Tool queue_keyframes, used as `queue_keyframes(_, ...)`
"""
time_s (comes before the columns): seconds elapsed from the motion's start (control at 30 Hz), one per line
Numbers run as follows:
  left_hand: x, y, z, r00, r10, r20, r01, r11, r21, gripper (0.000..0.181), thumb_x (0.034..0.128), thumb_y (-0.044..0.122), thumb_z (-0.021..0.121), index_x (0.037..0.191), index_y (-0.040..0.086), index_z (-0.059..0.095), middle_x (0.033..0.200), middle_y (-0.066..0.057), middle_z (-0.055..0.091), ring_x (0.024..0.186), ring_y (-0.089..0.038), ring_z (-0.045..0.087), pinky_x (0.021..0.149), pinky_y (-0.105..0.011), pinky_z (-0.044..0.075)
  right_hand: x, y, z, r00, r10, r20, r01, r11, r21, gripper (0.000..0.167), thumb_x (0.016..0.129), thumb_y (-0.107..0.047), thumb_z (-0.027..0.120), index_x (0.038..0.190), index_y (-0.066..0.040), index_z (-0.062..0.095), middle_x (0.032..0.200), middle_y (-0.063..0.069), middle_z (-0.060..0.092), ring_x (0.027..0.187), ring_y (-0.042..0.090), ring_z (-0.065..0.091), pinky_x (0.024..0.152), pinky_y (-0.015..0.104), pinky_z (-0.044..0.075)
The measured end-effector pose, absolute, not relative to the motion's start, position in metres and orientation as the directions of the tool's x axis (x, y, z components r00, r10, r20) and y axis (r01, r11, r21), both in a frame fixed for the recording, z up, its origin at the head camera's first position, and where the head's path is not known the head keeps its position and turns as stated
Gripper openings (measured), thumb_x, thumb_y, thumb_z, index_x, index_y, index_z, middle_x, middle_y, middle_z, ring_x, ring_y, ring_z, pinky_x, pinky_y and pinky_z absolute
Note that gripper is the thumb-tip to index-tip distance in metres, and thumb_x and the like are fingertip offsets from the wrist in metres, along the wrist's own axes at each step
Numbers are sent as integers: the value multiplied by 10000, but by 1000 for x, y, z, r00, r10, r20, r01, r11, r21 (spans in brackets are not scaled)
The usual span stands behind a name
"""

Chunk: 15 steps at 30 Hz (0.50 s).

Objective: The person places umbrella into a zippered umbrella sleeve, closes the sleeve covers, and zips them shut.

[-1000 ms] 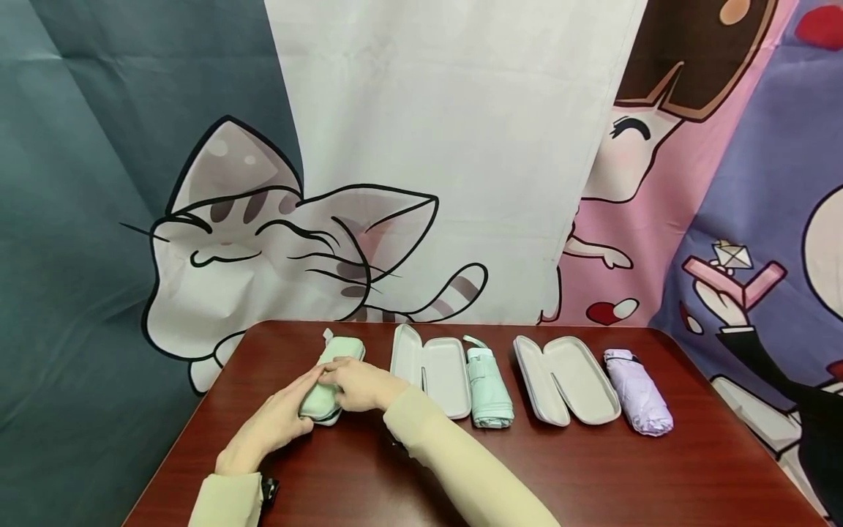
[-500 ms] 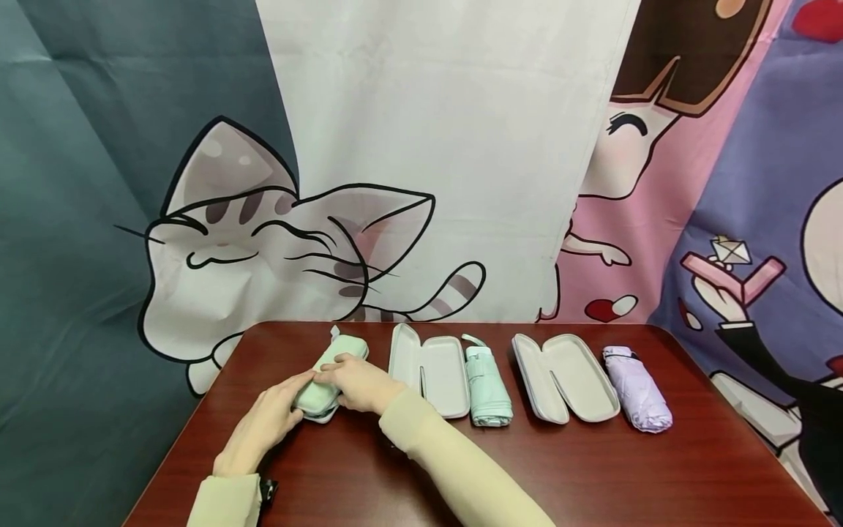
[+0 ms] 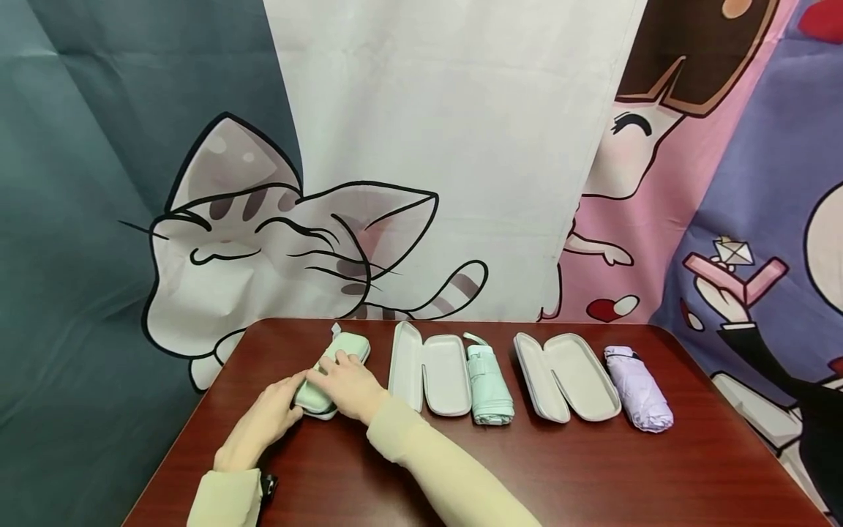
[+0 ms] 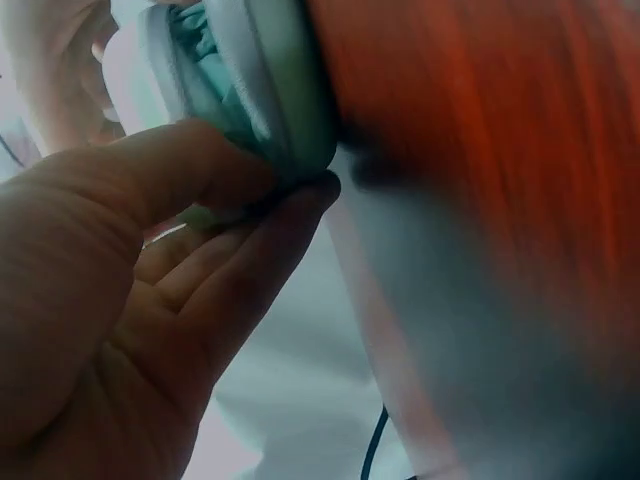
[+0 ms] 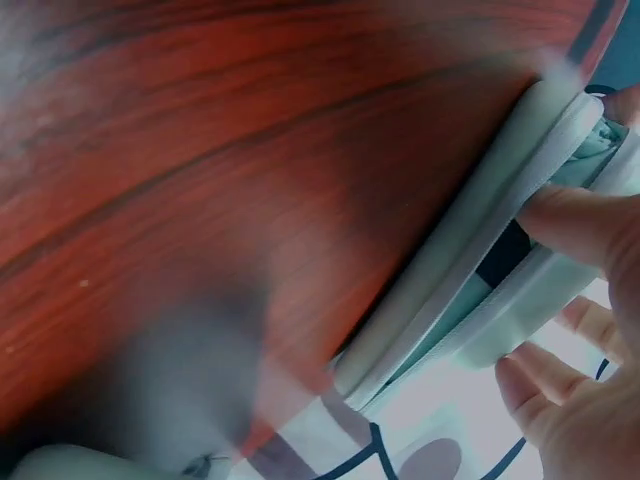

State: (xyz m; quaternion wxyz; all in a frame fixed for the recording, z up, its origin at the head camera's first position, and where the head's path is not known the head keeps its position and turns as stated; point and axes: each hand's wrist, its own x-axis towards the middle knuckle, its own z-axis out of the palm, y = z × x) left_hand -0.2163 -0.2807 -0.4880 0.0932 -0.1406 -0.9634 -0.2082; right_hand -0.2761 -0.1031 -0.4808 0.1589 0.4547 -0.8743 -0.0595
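A mint green zip case (image 3: 350, 344) lies slanted at the table's left, its lid slightly apart from the base. Folded green fabric (image 4: 205, 70) shows in the gap, with a dark patch beside it in the right wrist view. My left hand (image 3: 262, 423) grips the near end of the case between thumb and fingers. Over the lid, my right hand (image 3: 349, 384) holds the case's right side, its thumb (image 5: 575, 225) at the gap and its other fingers on the lid. Part of the lid is hidden under both hands.
To the right stand an open pale case (image 3: 448, 373), a folded mint umbrella (image 3: 489, 388), a second open case (image 3: 582, 377) and a folded lilac umbrella (image 3: 637, 391). They rest on a reddish-brown table (image 3: 566, 476). A printed cloth (image 3: 428, 146) hangs behind the table.
The case has shifted slightly left at its near end, and my left hand moved with it. My right hand has slid a little left, farther over the lid.
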Motion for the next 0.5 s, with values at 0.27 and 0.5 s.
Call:
queue_keyframes(0.27,-219,-284,-488,-915,260,308,351,889,293,420,714,-110,708,1100,-14,572,896,-127,659,737,-232,609,649,-380,477,-282,-94,-465,-546,-833,92,-827,553,101,511,853,-293,684,1334,-265,513,1284,-29,503,1084,174,455,931,285,394)
queue_keyframes(0.5,-219,-289,-486,-932,242,268,327,880,344,298,764,-74,696,1003,63,581,712,75,518,625,-73,486,590,-281,428,-290,-92,-456,-584,-810,63,-812,581,-54,441,943,-495,574,1337,-298,591,1341,-43,516,1195,160,445,1021,341,356)
